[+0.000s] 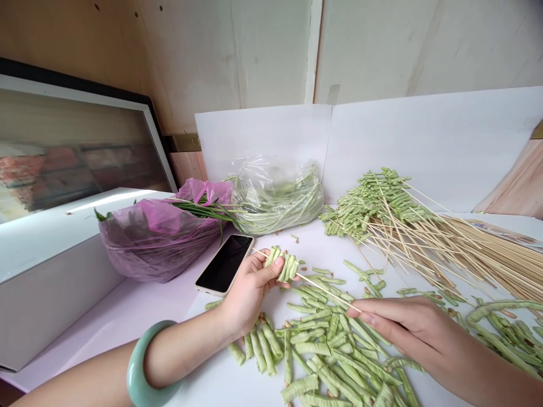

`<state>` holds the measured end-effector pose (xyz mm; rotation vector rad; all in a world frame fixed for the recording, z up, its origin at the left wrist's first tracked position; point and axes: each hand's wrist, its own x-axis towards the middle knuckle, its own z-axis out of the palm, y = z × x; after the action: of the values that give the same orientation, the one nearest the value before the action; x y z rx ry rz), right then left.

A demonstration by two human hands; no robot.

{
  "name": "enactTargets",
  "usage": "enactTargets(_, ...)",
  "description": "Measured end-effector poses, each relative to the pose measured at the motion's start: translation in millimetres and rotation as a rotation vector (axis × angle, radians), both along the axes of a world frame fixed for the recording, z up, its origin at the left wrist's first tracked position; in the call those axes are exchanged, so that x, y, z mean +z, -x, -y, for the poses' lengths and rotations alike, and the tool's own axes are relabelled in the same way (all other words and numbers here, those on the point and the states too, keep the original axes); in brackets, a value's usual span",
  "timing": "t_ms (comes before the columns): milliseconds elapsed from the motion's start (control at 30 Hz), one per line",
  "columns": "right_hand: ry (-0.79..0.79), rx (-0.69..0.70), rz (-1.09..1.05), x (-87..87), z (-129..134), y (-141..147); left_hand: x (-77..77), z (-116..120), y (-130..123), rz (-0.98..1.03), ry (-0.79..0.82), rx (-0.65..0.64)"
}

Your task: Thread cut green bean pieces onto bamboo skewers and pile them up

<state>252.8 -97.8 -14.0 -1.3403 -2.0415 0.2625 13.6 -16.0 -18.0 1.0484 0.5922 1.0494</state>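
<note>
Pinched in my left hand [254, 285] are several short green bean pieces [288, 268], threaded side by side on a thin wooden skewer [324, 291]. The skewer slants down to the right, its tip sticking out past my left fingers. Its other end sits between the thumb and fingers of my right hand [403, 325]. Beneath both hands, loose cut bean pieces [335, 350] lie spread over the white surface. A green bangle [142, 362] circles my left wrist.
Finished bean skewers [382, 198] are piled at the back right, beside bare skewers [487, 254]. A phone [224, 264] lies left of my hand. Behind it stand a purple bag [161, 243] of greens and a clear bag [278, 198] of long beans. A white box [55, 282] borders the left.
</note>
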Motion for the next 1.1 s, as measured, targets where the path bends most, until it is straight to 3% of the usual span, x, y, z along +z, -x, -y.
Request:
enactTargets(133,0.123,0.123,0.033,1.1,-1.3,-3.6,1.8,-1.1,-0.1,-0.027,0.002,-0.029)
enactTargets(733,0.090,0.089,0.047,-2.6,0.9,-0.9,4.4,2.5,-2.2,-0.028,0.039,0.036)
enactTargets(1100,0.177,0.120,-0.024,0.5,2.0,-0.6,8.2,2.7,-1.2,-0.022,0.012,0.097)
